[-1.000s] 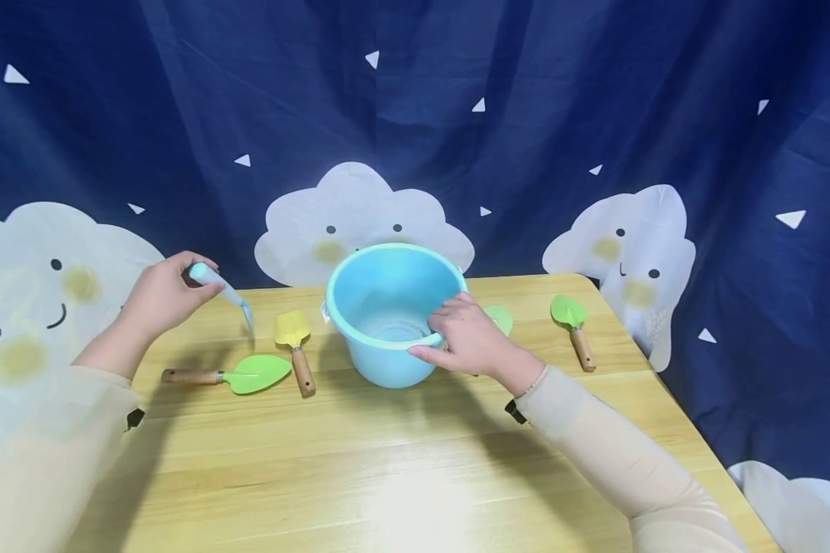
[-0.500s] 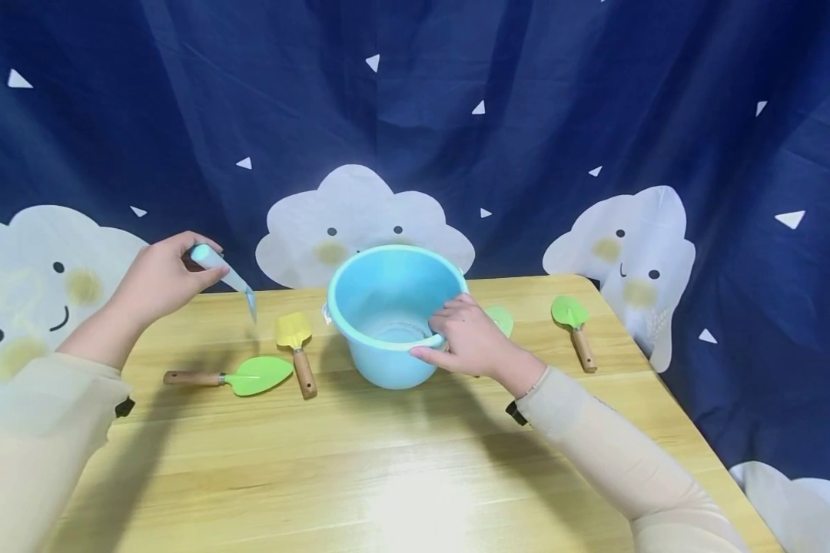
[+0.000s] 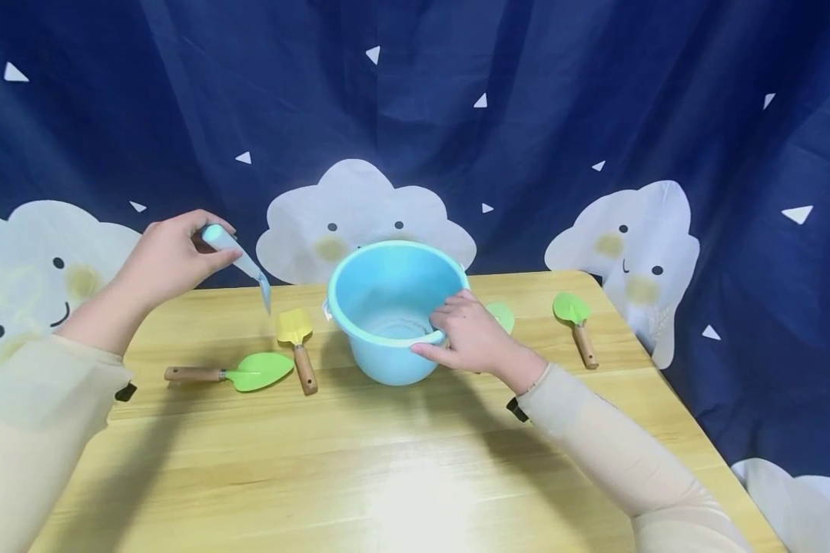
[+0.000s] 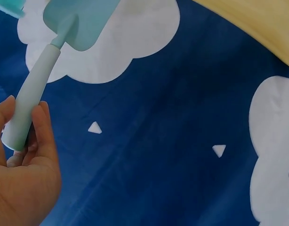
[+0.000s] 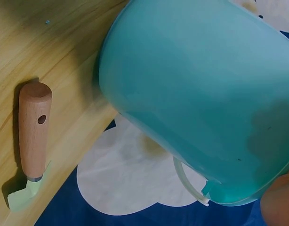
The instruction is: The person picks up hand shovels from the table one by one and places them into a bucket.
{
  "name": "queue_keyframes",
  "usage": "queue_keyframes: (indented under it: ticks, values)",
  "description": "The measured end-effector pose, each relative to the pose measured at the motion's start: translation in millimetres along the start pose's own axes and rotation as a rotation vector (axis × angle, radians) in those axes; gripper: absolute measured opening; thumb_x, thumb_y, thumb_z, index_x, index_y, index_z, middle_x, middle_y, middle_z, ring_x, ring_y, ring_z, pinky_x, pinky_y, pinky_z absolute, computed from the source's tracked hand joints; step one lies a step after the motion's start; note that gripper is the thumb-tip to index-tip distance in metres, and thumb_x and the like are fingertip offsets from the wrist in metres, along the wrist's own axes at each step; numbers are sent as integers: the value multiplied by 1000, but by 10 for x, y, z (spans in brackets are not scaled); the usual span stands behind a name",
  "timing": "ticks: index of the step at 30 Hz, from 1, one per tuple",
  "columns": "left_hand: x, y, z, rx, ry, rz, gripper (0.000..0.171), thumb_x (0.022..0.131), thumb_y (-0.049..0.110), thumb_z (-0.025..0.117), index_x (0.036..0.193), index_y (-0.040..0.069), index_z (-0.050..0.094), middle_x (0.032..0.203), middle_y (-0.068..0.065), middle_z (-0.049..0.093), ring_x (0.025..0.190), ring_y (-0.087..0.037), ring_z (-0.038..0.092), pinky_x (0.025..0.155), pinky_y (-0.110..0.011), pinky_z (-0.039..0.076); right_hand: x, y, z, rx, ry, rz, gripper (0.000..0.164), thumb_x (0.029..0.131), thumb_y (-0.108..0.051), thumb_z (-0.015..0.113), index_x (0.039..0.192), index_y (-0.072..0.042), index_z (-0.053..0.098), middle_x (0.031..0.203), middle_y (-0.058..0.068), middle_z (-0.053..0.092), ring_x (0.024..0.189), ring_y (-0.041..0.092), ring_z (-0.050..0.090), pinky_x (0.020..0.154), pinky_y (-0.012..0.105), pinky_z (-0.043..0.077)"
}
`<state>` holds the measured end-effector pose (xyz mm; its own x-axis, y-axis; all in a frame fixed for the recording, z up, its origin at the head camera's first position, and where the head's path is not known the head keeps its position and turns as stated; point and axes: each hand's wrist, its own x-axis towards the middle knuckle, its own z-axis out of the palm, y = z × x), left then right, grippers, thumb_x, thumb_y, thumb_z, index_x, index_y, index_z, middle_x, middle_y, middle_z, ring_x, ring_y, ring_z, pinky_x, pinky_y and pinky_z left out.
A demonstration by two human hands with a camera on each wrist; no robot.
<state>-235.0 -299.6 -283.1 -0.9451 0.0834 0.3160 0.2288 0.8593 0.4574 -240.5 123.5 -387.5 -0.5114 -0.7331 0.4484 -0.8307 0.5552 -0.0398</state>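
Observation:
My left hand [image 3: 176, 257] pinches the end of a light blue toy shovel's [image 4: 29, 96] handle, its blade angled downward in the air left of the bucket. In the left wrist view the flat blue-green blade [image 4: 81, 23] points away from the fingers. At the middle of the table's far side a light blue bucket [image 3: 394, 365] is tipped slightly toward me. Its near right rim is gripped by my right hand [image 3: 473, 334], thumb outside and fingers over the inside. The right wrist view shows the bucket's outer wall [image 5: 196, 94] and its white handle [image 5: 187, 181].
On the wooden table [image 3: 318, 476] lie a green trowel [image 3: 259, 372] and a yellow shovel [image 3: 294, 326] left of the bucket. A pale green tool [image 3: 501, 316] is partly hidden behind my right hand. Another green trowel [image 3: 571, 309] lies farther right. A blue cloud-print curtain [image 3: 415, 92] hangs behind.
My left hand has risen and moved slightly right, carrying the light blue shovel up from above the green trowel. The right hand and the bucket have stayed in place.

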Motion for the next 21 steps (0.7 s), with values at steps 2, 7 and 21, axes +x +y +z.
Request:
queue_keyframes:
  ticks: [2, 7, 21]
  values:
    - [23, 64, -49, 3, -1, 5, 34, 90, 30, 75, 114, 8, 66, 96, -14, 69, 83, -27, 59, 64, -29, 42, 2, 3, 2, -3, 0, 0, 67, 95, -76, 25, 62, -19, 34, 57, -7, 31, 57, 14, 29, 74, 36, 33]
    - [91, 228, -144, 13, 3, 23, 34, 91, 29, 74, 116, 7, 66, 100, -16, 70, 86, -28, 61, 68, -36, 43, -1, 4, 1, -13, -4, 3, 67, 94, -77, 25, 62, -19, 34, 57, -7, 31, 57, 14, 30, 74, 36, 33]
    - [158, 554, -241, 3, -22, 81, 34, 91, 28, 74, 117, 8, 66, 103, -16, 70, 90, -28, 65, 67, -23, 43, 0, -4, 2, 2, -5, 7, 67, 95, -76, 26, 62, -19, 35, 57, -6, 31, 57, 14, 30, 75, 37, 32]
